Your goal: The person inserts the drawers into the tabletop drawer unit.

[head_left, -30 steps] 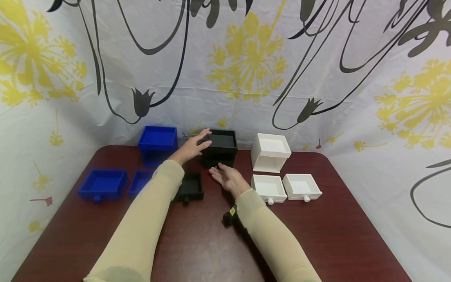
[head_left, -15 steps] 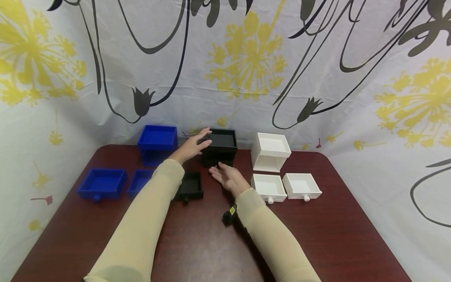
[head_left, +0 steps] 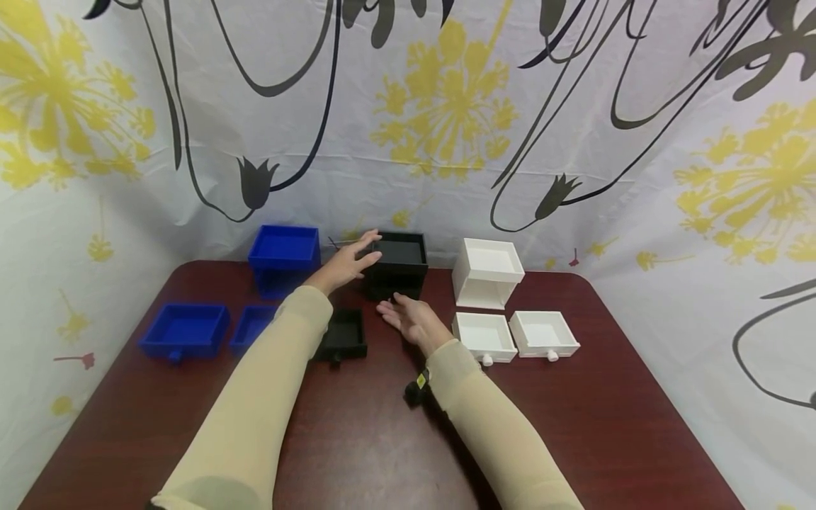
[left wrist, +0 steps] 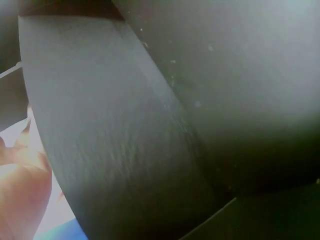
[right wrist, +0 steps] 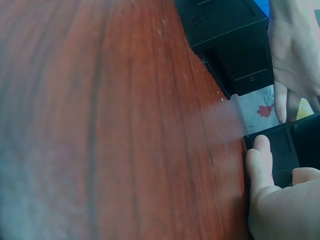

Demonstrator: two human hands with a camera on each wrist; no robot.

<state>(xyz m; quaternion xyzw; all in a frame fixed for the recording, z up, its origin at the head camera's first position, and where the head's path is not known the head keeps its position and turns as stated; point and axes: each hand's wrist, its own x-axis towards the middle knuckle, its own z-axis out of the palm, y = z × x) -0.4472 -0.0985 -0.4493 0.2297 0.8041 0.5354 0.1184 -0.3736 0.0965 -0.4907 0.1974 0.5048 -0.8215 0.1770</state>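
Currently, the black cabinet [head_left: 408, 269] is seen at the middle of the table's back edge, flanked by both hands, which are held apart. At its upper left side the left hand [head_left: 344, 268] is placed with fingers spread; before its lower front the right hand [head_left: 413, 320] is held palm up, fingers loosely extended. Whether a knob is touched there cannot be told. Across the black drawer [head_left: 349, 334] and a small blue drawer [head_left: 251, 324] the left sleeve [head_left: 255, 397] is stretched, so both are partly hidden. Another blue drawer [head_left: 185, 329] is set toward the table's [head_left: 357, 439] left edge, with the blue cabinet [head_left: 285, 248] near the back-left corner. Toward the back-right corner, two white drawers [head_left: 486, 334] are lined up before the white cabinet [head_left: 491, 258], just beyond the right sleeve [head_left: 497, 425].
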